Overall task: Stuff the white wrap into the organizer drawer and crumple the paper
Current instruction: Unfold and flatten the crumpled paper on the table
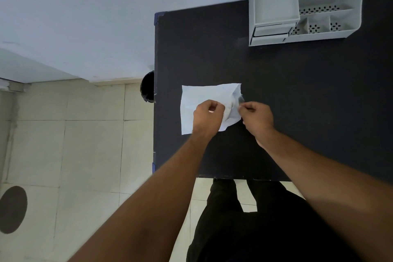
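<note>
Left hand (207, 116): mine, bare, no ring, no glove.
Right hand (256, 116): mine, bare as well, nothing worn on the fingers that I can see.
Wrists: no watch, no band.
Forearms: uncovered along all that shows, no sleeve in view.
Trousers (265, 229): black, loose, plain cloth, both legs below my arms.
Feet: too dark to tell.

Soft, even indoor light, fairly dim, with a cool bluish cast. The black table (297, 95) shows little glare and faint shadows. Wide-angle distortion stretches the forearms toward the lower frame; slight motion softness at the fingers.
</note>
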